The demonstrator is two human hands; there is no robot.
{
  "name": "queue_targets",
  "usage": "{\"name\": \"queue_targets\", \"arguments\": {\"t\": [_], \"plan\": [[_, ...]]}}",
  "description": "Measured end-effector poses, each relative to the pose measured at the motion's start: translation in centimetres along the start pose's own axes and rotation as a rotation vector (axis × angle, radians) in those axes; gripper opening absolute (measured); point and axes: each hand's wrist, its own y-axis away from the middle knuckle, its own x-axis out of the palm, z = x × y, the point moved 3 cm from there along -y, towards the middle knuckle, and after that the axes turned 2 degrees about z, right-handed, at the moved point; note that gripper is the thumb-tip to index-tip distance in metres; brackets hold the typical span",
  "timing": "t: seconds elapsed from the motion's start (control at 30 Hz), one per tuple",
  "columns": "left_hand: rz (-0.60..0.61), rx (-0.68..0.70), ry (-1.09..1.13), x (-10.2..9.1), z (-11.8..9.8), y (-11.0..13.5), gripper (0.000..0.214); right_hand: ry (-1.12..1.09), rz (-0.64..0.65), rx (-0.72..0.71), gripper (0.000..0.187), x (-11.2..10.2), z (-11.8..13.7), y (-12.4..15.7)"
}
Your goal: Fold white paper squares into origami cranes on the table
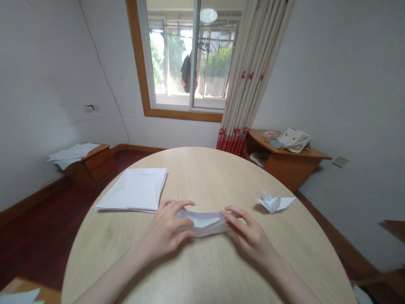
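Observation:
Between my two hands is a folded sheet of white paper point(205, 220), its long sides spread apart like a shallow trough. My left hand point(172, 223) grips the paper's left end, with some fingers inside the fold and the thumb along the near side. At the other end, the fingers of my right hand point(248, 228) pinch the paper's right tip. A folded paper crane point(274, 203) sits on the table to the right of my right hand. Beyond my left hand lies a stack of white paper sheets point(134, 188).
The round wooden table point(202, 173) has its curved edge on both sides. Behind it on the right is a corner desk point(284, 164) with a cloth bag point(294, 140). A low drawer cabinet point(99, 162) with papers stands at the left, and a curtain point(249, 76) hangs by the window.

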Motion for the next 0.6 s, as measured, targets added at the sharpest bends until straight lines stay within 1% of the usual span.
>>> {"name": "queue_targets", "arguments": {"t": [0.03, 0.13, 0.23, 0.37, 0.6], "plan": [[0.015, -0.020, -0.003, -0.1, -0.2, 0.0, 0.005, 0.002, 0.007, 0.002, 0.053, 0.0, 0.0, 0.0], [0.053, -0.066, -0.034, -0.2, -0.8, -0.1, 0.015, 0.008, 0.018, 0.004, 0.057, 0.1, 0.2, 0.1], [0.075, -0.091, -0.076, -0.3, -1.1, -0.1, 0.024, 0.003, 0.017, -0.004, 0.059, 0.1, 0.4, 0.2], [0.108, -0.111, -0.121, -0.1, -1.2, -0.1, 0.040, -0.012, 0.015, 0.004, 0.060, 0.2, 0.7, 0.2], [0.150, -0.153, -0.198, -0.2, -0.9, -0.1, 0.048, -0.022, 0.007, 0.028, 0.058, 0.0, 1.0, -0.2]]}}
